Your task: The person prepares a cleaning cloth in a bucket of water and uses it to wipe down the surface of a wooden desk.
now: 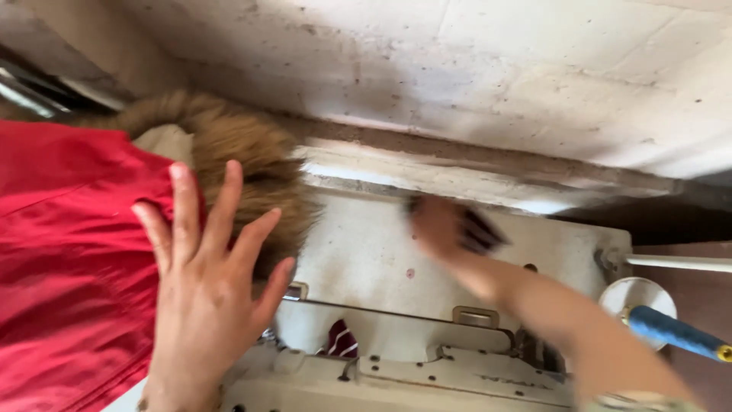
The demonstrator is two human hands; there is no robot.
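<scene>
Left hand: the left hand [202,267] is spread flat, fingers apart, over the edge of a red garment [69,259], fingertips reaching the brown fur trim [236,152].
Right hand: the right hand [442,229] is blurred, stretched out over the far side of the table; a dark object [480,230] sits at its fingers, too smeared to name or to tell whether it is gripped.
Machine: a cream sewing machine [427,366] lies along the bottom edge, with a scrap of red-and-white striped cloth [341,341] just behind it.
Table: the worn off-white table top [366,252] runs up to a rough pale wall [496,69].
Right edge: a blue-handled tool [671,332] lies across a round white disc [637,294].
</scene>
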